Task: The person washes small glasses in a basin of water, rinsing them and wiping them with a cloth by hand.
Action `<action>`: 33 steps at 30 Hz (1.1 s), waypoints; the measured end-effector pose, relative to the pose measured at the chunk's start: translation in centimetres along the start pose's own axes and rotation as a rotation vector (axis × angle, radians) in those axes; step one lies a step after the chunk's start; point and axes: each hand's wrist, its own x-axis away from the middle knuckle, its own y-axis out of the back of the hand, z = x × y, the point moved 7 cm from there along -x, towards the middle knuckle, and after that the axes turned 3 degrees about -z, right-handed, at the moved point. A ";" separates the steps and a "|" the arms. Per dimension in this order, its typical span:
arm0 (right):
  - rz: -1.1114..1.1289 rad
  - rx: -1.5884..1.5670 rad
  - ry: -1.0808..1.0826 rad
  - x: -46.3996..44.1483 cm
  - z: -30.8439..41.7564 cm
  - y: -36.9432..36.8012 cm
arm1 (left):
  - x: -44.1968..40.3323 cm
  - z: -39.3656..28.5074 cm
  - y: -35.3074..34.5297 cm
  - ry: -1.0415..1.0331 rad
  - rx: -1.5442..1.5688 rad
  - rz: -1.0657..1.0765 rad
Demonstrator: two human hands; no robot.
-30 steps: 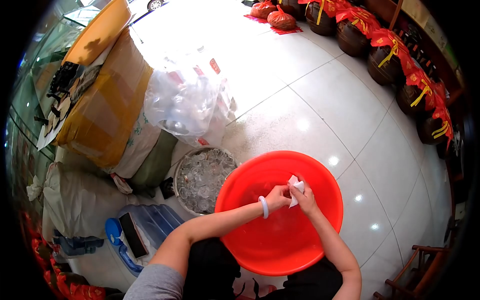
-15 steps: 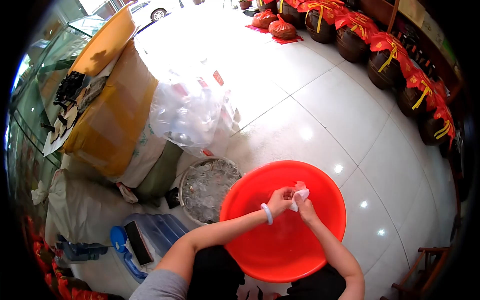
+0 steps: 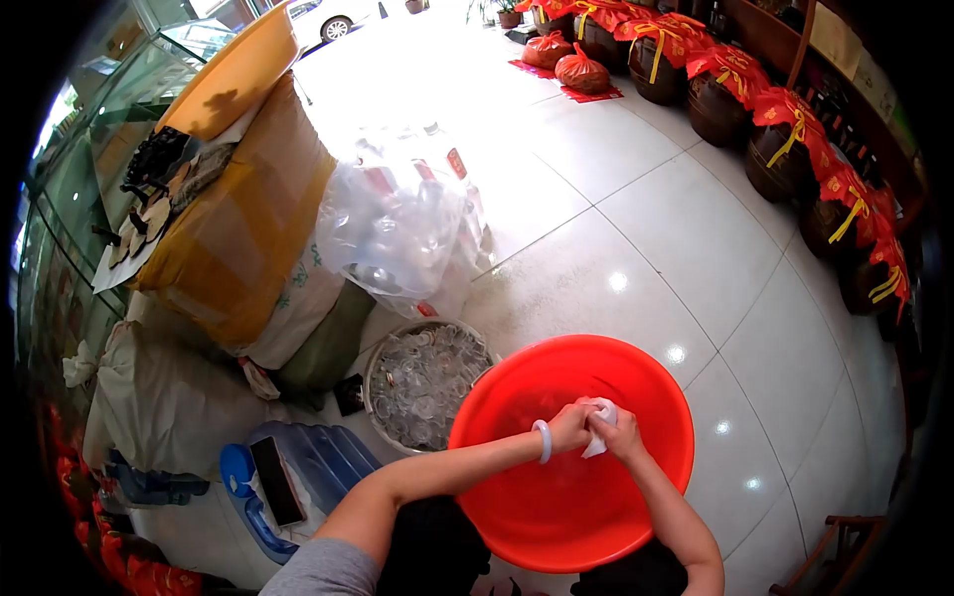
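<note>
Over a large red basin [image 3: 517, 517], my left hand [image 3: 569, 428], with a pale bangle [image 3: 543, 441] at its wrist, is closed against my right hand. Both grip a white cloth [image 3: 600, 433], whose loose end hangs below the fingers. My right hand [image 3: 622, 433] is wrapped round the cloth from the other side. Whether something small sits inside the cloth is hidden by the fingers. Left of the basin stands a round tub [image 3: 372, 399] filled with clear, glass-like pieces [image 3: 422, 382].
A clear plastic bag [image 3: 393, 228] stands beyond the tub. Stacked boxes and sacks [image 3: 234, 219] rise at left, topped by an orange basin [image 3: 234, 74]. A phone [image 3: 277, 482] lies on a blue water jug [image 3: 323, 462]. Dark jars [image 3: 780, 164] with red covers line the right.
My hands have come closer together, and the fingers now wrap more tightly round the cloth. The whole view has shifted slightly, moving the surroundings right and down.
</note>
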 end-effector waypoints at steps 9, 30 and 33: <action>0.266 -0.806 -0.394 0.0 -1.4 -1.1 | 0.5 0.4 -1.3 0.417 0.733 0.268; 0.031 -0.249 -0.173 -0.9 -2.5 -0.7 | -0.5 0.8 -0.5 -0.076 0.512 -0.051; 0.135 -0.948 -0.469 -1.3 -4.9 -2.6 | -0.1 1.3 -1.1 0.219 0.711 0.079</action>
